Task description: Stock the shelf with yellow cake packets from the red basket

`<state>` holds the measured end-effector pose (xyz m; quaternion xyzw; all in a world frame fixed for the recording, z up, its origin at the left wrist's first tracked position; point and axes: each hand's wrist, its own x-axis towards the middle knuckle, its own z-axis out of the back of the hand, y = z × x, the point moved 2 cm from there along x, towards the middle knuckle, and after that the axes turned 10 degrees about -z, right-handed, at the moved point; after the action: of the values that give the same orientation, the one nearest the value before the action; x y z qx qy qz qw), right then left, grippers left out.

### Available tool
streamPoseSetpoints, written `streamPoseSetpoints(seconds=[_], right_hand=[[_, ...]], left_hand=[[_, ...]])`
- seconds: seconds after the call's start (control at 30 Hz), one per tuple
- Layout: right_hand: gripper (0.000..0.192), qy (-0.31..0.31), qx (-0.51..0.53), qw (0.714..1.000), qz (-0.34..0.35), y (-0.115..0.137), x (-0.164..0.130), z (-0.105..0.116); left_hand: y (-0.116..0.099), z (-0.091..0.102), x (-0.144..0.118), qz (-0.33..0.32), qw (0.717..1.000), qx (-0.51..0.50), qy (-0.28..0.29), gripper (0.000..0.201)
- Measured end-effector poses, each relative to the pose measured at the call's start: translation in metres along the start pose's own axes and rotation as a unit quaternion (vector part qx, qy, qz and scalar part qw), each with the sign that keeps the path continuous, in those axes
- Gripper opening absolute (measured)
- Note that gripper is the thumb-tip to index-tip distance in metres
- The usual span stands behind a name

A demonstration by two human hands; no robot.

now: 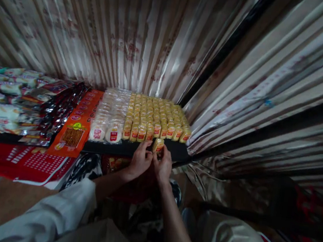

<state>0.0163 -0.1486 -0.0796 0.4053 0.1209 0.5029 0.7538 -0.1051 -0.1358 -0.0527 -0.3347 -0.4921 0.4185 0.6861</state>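
Observation:
A small yellow packaged snack (158,145) with a red label stands upright at the front edge of the dark shelf (128,148). My right hand (163,165) has its fingers closed about the snack's right and lower side. Beside it on the left, my left hand (140,158) rests at the shelf edge, fingers curled near the pack; whether anything lies inside them is hidden. Just behind both hands are tight rows of matching yellow snack packs (156,114). Left of those rows lie round white crackers (114,134) in clear wrappers.
An orange snack bag (73,135) hangs over the shelf edge, with dark shiny packets (64,101) and white packets (5,111) farther left. Below is a red basket (31,164). Striped sheeting (125,34) closes off the back, and a dark pole (226,50) slants on the right.

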Motion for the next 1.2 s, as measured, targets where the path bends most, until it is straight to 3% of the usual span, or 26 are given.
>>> streamPoseSetpoints(seconds=[0.17, 0.33, 0.5, 0.67, 0.93, 1.07, 1.2], right_hand=[[0.049, -0.033, 0.044, 0.997, -0.047, -0.002, 0.036, -0.012], [0.038, -0.025, 0.033, 0.998, -0.042, -0.001, 0.051, -0.03], [0.03, -0.017, 0.022, 0.999, -0.024, -0.005, 0.053, -0.04], [0.03, -0.058, -0.008, 0.998, 0.002, -0.006, 0.052, -0.039], [0.029, -0.028, -0.018, 0.998, -0.056, 0.0, 0.054, -0.043], [0.028, -0.019, -0.025, 0.998, -0.063, 0.0, 0.053, -0.045], [0.027, -0.046, 0.015, 0.999, -0.018, 0.003, 0.051, -0.039]], left_hand=[[0.005, -0.006, 0.01, -0.005, 0.994, 0.107, 0.025, 0.044], [0.012, -0.009, 0.017, 0.005, 0.987, 0.152, 0.059, 0.045], [0.02, -0.012, 0.023, -0.011, 0.984, 0.163, 0.071, 0.049], [0.024, -0.012, 0.026, -0.023, 0.981, 0.176, 0.074, 0.05], [0.024, -0.017, 0.028, -0.039, 0.972, 0.197, 0.125, 0.052], [0.027, -0.017, 0.024, -0.05, 0.971, 0.192, 0.136, 0.05], [0.028, -0.007, 0.009, -0.066, 0.976, 0.165, 0.128, 0.043]])
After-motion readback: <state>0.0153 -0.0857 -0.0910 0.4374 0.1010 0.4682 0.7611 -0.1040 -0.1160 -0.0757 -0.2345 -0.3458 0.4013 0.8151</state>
